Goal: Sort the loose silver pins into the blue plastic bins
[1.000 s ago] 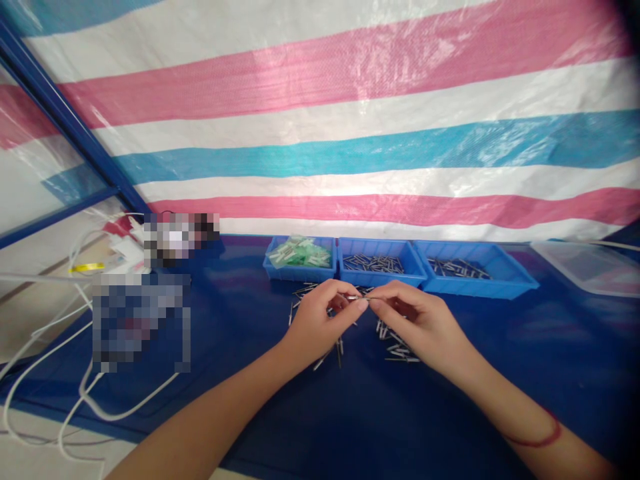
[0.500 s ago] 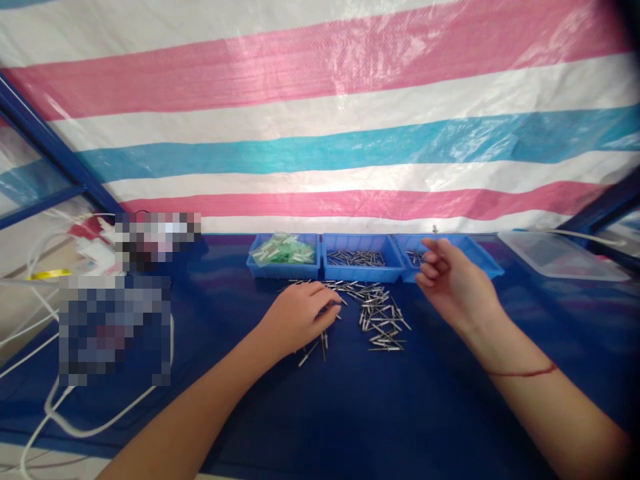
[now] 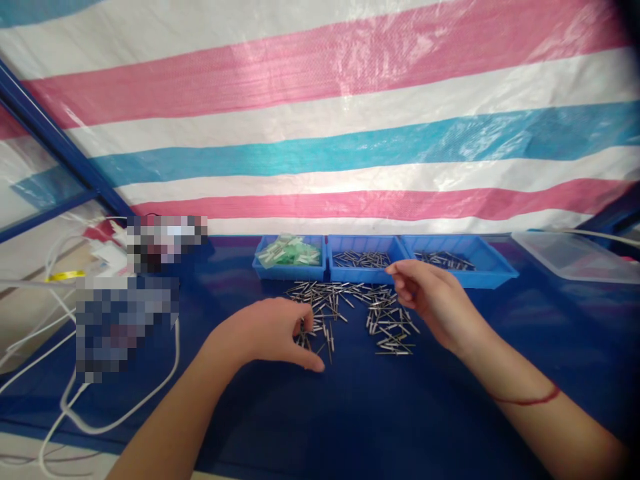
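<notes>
My left hand (image 3: 265, 332) reaches over the left part of a loose pile of blind rivets (image 3: 327, 297), palm down, thumb and fingers apart. Some rivets lie under and between its fingers, and none is visibly held. To the right, my right hand (image 3: 433, 293) hovers in front of the bins, thumb and forefinger pinched together at the front edge of the middle blue bin. Whether something small sits in that pinch is hidden. Another cluster of blind rivets (image 3: 393, 333) lies on the dark blue tabletop (image 3: 345, 413) between both hands.
Along the back stand a blue bin (image 3: 290, 273) with green-and-clear packets, a middle blue bin (image 3: 357, 273) with rivets, and a right blue bin (image 3: 493, 277) also holding rivets. A clear plastic lid (image 3: 565, 257) lies far right. White cables (image 3: 120, 423) run at left beside blurred items.
My right hand has come down and left from above the right bin; the small metal piece at its fingertips no longer shows. My left hand has shifted left and spread its thumb wider.
</notes>
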A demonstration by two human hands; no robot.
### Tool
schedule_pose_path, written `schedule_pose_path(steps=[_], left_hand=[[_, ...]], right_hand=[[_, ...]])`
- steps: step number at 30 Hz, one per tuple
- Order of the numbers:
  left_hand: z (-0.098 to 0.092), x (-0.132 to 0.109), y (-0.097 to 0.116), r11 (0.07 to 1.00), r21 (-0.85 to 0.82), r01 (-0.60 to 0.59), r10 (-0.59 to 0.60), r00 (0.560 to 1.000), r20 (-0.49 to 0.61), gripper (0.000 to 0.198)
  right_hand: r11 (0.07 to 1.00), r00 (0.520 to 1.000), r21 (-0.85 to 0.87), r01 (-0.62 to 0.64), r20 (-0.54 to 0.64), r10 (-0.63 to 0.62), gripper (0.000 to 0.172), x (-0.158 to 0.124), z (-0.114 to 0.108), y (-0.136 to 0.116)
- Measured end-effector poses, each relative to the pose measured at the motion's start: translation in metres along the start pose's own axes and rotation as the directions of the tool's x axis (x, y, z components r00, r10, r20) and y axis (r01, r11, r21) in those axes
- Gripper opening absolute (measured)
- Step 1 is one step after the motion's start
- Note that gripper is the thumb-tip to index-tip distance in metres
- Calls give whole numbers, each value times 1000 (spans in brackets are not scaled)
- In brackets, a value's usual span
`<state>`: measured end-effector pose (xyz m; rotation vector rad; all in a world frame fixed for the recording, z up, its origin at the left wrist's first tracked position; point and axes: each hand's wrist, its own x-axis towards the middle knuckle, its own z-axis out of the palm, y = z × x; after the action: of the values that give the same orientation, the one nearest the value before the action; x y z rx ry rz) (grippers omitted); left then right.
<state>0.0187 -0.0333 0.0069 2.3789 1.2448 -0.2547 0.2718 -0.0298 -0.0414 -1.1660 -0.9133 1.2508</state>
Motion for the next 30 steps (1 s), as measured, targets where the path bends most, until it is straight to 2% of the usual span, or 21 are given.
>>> schedule_pose_path(steps=[3, 8, 14, 22, 26, 30], left_hand=[[11, -5, 11, 1000, 19, 13, -14, 999, 49, 47], [24, -1, 17, 998, 59, -23, 27, 997, -67, 27], [27, 7, 17, 996, 78, -45, 55, 991, -120, 5], [22, 8, 16, 989, 110, -95, 112, 981, -159, 11], [13, 8, 17, 992, 97, -82, 104, 963, -250, 15], [7, 7, 17, 992, -6, -125, 114, 924, -365, 21]], right_hand=[[988, 998, -150, 35, 60, -26, 23, -6, 6, 3], [933, 988, -338, 122, 134, -81, 28, -10, 10, 6], [868, 969, -453, 206, 215, -117, 30, -13, 15, 9], [806, 948, -526, 273, 288, -133, 25, -20, 23, 9], [777, 937, -550, 307, 317, -147, 26, -23, 22, 11], [757, 922, -560, 336, 358, -145, 27, -24, 23, 15]])
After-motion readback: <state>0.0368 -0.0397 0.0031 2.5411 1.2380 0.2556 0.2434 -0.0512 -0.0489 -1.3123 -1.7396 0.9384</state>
